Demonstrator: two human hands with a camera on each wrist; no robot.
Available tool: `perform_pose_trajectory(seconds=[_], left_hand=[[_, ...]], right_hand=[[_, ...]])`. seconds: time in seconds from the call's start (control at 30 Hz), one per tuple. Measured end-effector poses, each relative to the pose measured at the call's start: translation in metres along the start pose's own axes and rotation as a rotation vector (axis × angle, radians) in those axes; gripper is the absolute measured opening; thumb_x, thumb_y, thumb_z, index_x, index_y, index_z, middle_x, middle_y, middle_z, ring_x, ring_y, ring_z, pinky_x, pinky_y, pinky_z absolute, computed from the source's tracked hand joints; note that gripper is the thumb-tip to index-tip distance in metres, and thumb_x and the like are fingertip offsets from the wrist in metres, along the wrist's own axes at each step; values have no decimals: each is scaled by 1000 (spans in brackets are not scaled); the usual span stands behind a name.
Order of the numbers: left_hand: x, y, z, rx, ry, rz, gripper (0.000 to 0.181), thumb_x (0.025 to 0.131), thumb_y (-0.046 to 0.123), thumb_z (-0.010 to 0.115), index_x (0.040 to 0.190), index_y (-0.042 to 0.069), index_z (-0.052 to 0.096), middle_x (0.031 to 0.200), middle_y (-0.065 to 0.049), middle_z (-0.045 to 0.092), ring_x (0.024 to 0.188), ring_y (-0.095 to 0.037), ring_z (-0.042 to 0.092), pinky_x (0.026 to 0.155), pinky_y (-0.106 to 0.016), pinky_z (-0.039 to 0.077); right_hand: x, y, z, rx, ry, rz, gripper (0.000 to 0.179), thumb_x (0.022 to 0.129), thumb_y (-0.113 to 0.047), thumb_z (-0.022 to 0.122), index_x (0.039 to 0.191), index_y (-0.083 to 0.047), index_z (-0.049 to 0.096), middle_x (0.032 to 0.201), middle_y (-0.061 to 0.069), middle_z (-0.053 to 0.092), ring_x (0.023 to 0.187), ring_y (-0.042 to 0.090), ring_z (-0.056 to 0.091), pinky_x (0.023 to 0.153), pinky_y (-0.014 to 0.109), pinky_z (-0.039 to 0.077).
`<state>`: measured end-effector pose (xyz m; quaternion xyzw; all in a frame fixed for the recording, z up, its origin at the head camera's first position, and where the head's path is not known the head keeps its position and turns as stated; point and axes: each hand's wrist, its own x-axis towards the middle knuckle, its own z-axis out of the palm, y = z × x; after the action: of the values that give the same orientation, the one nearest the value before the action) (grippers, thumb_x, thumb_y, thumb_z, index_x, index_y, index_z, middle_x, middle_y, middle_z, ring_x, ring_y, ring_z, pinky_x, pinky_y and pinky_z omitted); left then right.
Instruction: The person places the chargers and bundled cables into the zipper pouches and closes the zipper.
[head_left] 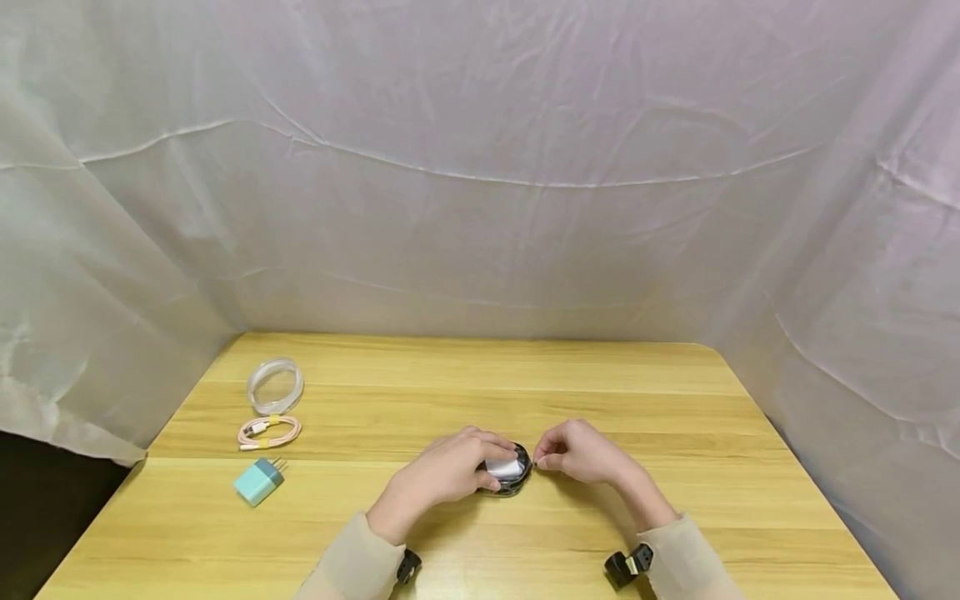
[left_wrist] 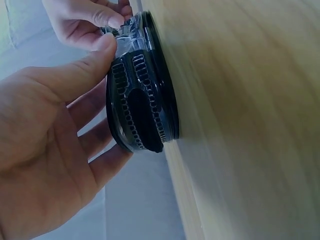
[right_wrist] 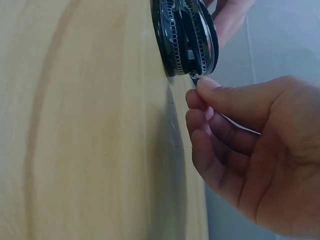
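A small rounded black zip case (head_left: 513, 467) with a shiny clear top sits on the table, in the middle of the head view. My left hand (head_left: 450, 468) grips it from the left, thumb on the near side and fingers over the top. To its right, my right hand (head_left: 581, 454) pinches the zipper pull (right_wrist: 194, 79) between thumb and index finger, at the case's right edge. Along the side of the case (left_wrist: 142, 100), two ridged rows run beside a dark middle strip in the left wrist view. The contents cannot be made out.
On the table's left side lie a coiled clear-white cable (head_left: 255, 393), a coiled pink cable (head_left: 292, 432) with a yellow tie, and a teal plug adapter (head_left: 257, 482). Pale cloth (head_left: 480, 250) hangs behind and beside the wooden table (head_left: 637, 392).
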<state>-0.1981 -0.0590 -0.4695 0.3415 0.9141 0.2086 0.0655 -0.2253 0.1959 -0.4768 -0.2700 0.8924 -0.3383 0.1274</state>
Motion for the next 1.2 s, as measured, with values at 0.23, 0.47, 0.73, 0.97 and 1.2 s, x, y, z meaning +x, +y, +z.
perform_pose_trajectory(seconds=[0.23,0.47,0.73,0.97,1.2], left_hand=[[0,0,0,25,12,-1,50,88,28,84,136,19,71,145,6,62,133,-20,57,106,-41,52],[-1,3,-3,11,37,17,41,89,33,83,127,19,75,139,5,65,128,-18,58,102,-40,53],[1,1,-5,19,60,104,38,90,18,83,127,17,76,140,7,65,131,-16,58,105,-35,52],[0,1,-2,32,36,69,40,92,23,80,131,19,74,142,9,64,132,-17,57,108,-40,51],[1,2,0,42,28,35,39,95,23,78,133,20,73,145,8,63,135,-19,57,109,-43,51]], right_hand=[[3,0,6,10,72,21,4,94,-8,74,91,-6,76,81,-2,71,70,8,58,62,22,52],[7,-2,15,-45,185,39,7,95,-8,74,89,-12,77,81,-7,71,74,5,59,69,24,52],[11,-4,18,-65,237,58,9,95,-7,74,89,-14,77,82,-9,70,78,7,59,73,27,52],[10,-5,18,-67,216,58,9,95,-6,73,89,-13,76,82,-8,71,77,7,60,74,27,53],[8,-4,15,-56,183,49,7,95,-9,74,90,-11,77,82,-9,71,76,6,60,73,26,53]])
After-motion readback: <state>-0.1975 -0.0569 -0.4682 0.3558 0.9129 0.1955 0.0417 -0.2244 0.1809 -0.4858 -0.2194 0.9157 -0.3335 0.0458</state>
